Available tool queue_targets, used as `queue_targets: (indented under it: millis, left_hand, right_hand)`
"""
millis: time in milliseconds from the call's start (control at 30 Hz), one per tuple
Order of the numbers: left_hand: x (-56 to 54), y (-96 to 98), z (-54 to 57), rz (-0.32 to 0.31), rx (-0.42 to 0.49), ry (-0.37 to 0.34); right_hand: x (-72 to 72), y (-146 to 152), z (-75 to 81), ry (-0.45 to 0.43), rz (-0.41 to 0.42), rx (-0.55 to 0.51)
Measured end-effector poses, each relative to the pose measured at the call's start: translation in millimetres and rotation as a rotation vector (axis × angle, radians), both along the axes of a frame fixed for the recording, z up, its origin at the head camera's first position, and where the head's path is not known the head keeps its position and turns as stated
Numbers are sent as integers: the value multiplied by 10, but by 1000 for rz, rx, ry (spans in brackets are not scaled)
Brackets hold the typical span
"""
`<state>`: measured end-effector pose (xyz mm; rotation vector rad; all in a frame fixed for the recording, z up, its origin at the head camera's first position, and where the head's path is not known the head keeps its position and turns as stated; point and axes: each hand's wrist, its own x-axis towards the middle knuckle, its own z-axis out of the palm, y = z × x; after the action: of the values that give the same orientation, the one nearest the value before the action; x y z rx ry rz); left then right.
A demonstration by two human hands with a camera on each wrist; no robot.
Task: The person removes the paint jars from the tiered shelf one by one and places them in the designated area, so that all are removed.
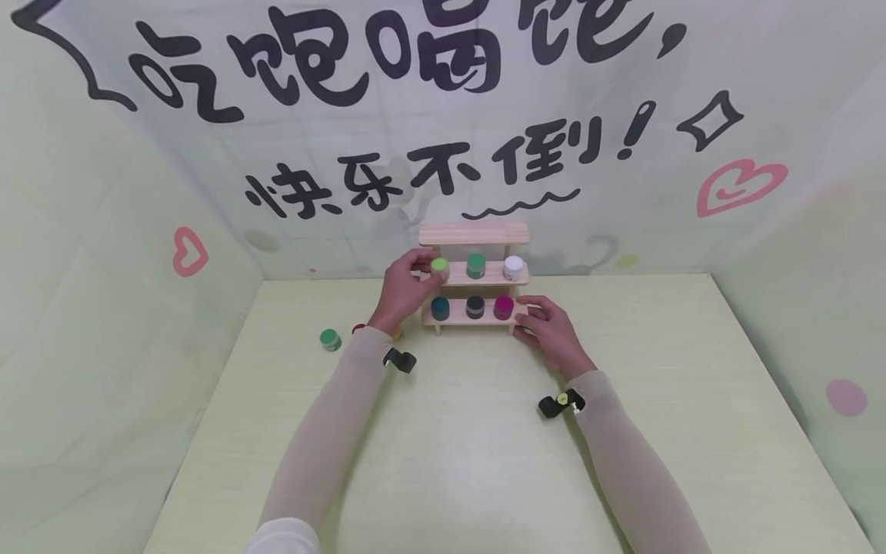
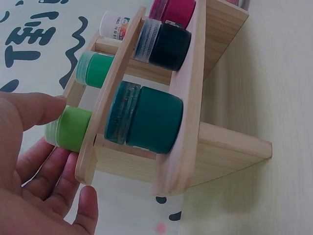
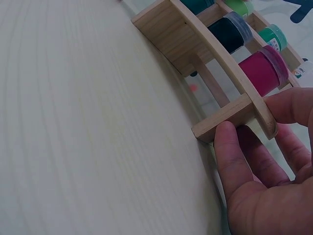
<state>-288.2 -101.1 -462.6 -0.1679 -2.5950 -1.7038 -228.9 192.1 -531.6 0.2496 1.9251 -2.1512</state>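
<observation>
A small three-tier wooden rack (image 1: 474, 232) stands at the back of the table. On its middle shelf are a light green paint jar (image 2: 74, 128), a green jar (image 1: 475, 266) and a white jar (image 1: 513, 268). Below sit a teal jar (image 2: 144, 117), a black-looking jar (image 1: 474, 307) and a magenta jar (image 3: 264, 71). My left hand (image 1: 407, 286) pinches the light green jar between thumb and fingers, at the shelf's left end. With thumb above and fingers beneath, my right hand (image 1: 554, 332) grips the right end of the bottom shelf, beside the magenta jar.
To the left of the rack, another green jar (image 1: 330, 339) is on the table (image 1: 471, 446). A red thing (image 1: 358, 328) and an orange one (image 1: 397, 333) lie partly hidden by the left wrist. Behind the rack rises a printed cloth backdrop (image 1: 388, 238).
</observation>
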Motion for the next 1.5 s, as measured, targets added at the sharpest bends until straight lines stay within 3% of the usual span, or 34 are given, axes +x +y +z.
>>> queue_targets:
  millis: [733, 1133, 1500]
  left_hand:
    - [108, -175, 29, -19, 38, 16]
    - [195, -353, -7, -15, 77, -33]
    - [310, -503, -57, 18, 45, -78]
  right_hand:
    - [-4, -7, -33, -2, -4, 0]
    - [-16, 5, 3, 2, 4, 24]
    - [-33, 2, -35, 16, 4, -10]
